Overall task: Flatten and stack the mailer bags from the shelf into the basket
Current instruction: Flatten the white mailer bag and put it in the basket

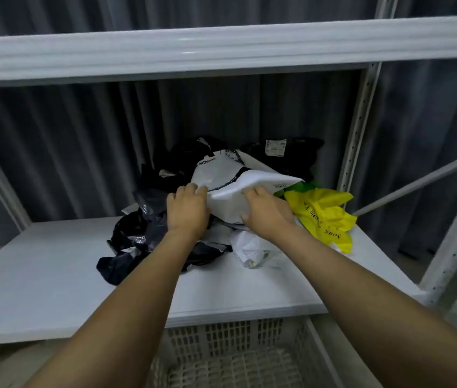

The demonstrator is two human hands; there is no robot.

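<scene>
The left hand [186, 211] and the right hand [266, 214] both hold one white mailer bag [230, 197]. The left fingers [193, 189] curl over its left edge. The right fingers [252, 193] curl over its top, with the thumb under them, pinching it. The bag sits between the two sets of fingers, on top of a messy pile on the shelf [39, 275]. Black bags [137, 236] lie left of the left fingers and behind the white bag. A yellow bag [322, 214] lies just right of the right fingers. The basket [235, 348] is well below both hands, under the shelf.
</scene>
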